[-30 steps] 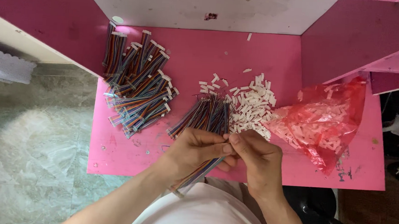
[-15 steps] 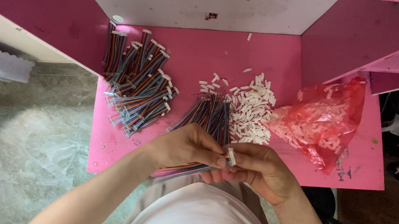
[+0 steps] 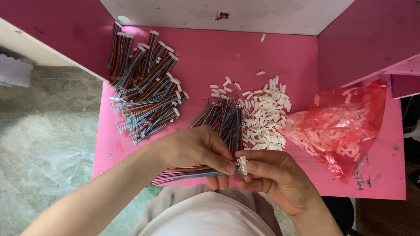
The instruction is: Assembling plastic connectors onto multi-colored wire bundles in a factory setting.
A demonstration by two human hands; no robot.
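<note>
Head view: left hand [image 3: 196,148] pinches a ribbon cable [image 3: 182,173], right hand [image 3: 277,173] grips its white connector [image 3: 242,164]. Loose connectors [image 3: 263,114] sit just beyond the right hand.

A small assembly workstation, piecework of the workshop or cottage-factory sort. Marked by a pink counter [image 3: 291,55] boxed in with pink side panels and a pale back wall, scuffed and stained. At upper left of the frame, a stack of finished multicoloured ribbon cables [image 3: 146,87] with white ends; at centre, a loose bundle of bare-ended cables [image 3: 222,118]; beside it a heap of small white plastic connector housings [image 3: 264,111]; at right, a red plastic bag [image 3: 340,128] holding more. Below left, worn greenish stone floor [image 3: 33,141].
</note>
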